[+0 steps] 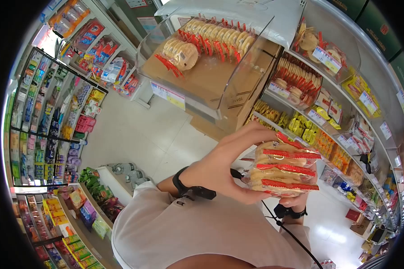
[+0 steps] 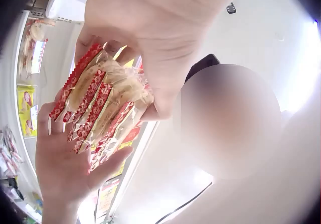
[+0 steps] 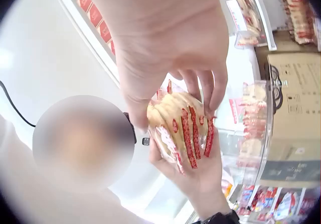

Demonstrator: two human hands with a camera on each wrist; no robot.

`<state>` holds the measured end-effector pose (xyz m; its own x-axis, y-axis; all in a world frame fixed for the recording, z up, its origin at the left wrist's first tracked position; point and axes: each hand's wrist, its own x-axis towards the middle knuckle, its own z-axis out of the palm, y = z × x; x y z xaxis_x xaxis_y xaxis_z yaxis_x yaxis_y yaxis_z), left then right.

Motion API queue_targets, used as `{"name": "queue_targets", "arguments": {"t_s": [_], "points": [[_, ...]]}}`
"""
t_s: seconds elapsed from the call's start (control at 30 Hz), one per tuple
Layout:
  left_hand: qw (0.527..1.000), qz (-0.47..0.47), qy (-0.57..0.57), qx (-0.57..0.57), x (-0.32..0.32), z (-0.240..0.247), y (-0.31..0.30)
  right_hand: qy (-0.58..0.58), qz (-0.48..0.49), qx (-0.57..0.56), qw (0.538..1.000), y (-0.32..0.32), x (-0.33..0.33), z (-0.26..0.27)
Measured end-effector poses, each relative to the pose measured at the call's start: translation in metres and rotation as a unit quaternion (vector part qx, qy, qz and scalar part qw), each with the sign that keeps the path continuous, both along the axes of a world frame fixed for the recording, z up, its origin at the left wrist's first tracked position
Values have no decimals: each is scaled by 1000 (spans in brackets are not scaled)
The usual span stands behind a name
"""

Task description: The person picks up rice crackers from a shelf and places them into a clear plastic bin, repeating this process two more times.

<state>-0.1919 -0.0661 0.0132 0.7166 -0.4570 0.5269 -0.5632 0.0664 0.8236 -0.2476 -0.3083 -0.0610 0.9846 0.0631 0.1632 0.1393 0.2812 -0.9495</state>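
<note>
Between both hands is a stack of several round rice crackers (image 1: 285, 168) in clear wrappers with red crimped ends. My left hand (image 1: 224, 157) grips the stack from the left, fingers over its far side and thumb along the near side. On the other side, my right hand (image 1: 296, 200) is mostly hidden behind the stack in the head view. The right wrist view shows that right hand (image 3: 170, 33) with its thumb and curled fingers around the crackers (image 3: 188, 128). Ahead stands a clear plastic bin (image 1: 235, 87) on the shelf, with similar cracker packets (image 1: 217, 36) lined up at its back.
Brown cardboard (image 1: 195, 87) lines the bin's front part, with a loose cracker group (image 1: 179, 54) at its left. Tiered shelves (image 1: 330, 96) of packaged snacks curve along the right. A low white display stand (image 1: 116, 179) with bottles is at lower left, on the tiled floor (image 1: 143, 130).
</note>
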Motion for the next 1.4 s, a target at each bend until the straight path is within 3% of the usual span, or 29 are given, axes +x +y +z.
{"name": "queue_targets", "arguments": {"t_s": [0.03, 0.1, 0.23, 0.3, 0.4, 0.5, 0.67, 0.73, 0.87, 0.93, 1.1, 1.3, 1.4], "points": [[1000, -3, 5, -1, -5, 0, 4, 6, 26, -2, 1000, 3, -3, -1], [1000, 4, 0, 1, -10, -1, 17, -117, 56, -27, 991, 12, 13, -18], [1000, -11, -13, 9, -9, 6, 49, -227, 98, -144, 958, 30, 23, 7], [999, -22, -24, 10, -1, 7, 65, -146, 58, -96, 983, 55, 11, 30], [998, -51, -22, 15, 13, 8, 96, -232, 49, -202, 950, 82, 23, 53], [995, -93, -23, 4, 39, 3, 135, -251, -1, -221, 942, 123, 24, 68], [997, -67, -39, -22, 83, -1, 199, -208, -85, -300, 927, 199, 21, 108], [989, -73, -62, -110, 105, -13, 213, -176, -125, -335, 917, 222, 31, 128], [975, 4, -99, -196, 126, -17, 241, -49, -191, -430, 881, 259, 74, 167], [965, 61, -111, -231, 129, -22, 249, 15, -180, -480, 859, 268, 102, 176], [964, 66, -78, -244, 135, -27, 261, 124, -139, -602, 776, 256, 157, 161], [970, 56, -79, -221, 132, -29, 265, 149, -79, -696, 698, 250, 195, 125], [973, 56, -73, -213, 130, -30, 266, 137, -79, -704, 693, 267, 206, 120]]}}
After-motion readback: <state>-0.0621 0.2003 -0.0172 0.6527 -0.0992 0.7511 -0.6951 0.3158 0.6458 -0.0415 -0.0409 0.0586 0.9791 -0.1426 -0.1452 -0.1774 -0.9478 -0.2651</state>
